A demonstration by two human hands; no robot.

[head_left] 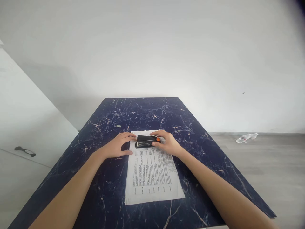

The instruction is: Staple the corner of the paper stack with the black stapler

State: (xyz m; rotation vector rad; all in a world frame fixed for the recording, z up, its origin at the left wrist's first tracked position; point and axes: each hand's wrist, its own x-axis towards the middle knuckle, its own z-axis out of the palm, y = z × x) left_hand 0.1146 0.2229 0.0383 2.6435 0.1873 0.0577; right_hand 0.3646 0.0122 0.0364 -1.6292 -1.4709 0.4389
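Note:
A black stapler (144,139) with an orange patch at its right end lies across the upper part of printed paper sheets (152,175). My right hand (166,142) grips the stapler's right end, thumb on the near side and fingers on the far side. On the other side, my left hand (119,145) has its thumb and fingers spread apart. Its fingertips come close to the stapler's left end, and its thumb rests at the left edge of the paper. Whether those fingertips touch the stapler I cannot tell.
Beneath everything is a dark blue marble-patterned table (143,111). A small pale strip (118,126) lies on it beyond my left hand. At left stands a white cabinet with a dark handle (25,151). A crumpled clear plastic item (247,137) lies on the floor at right, by the wall.

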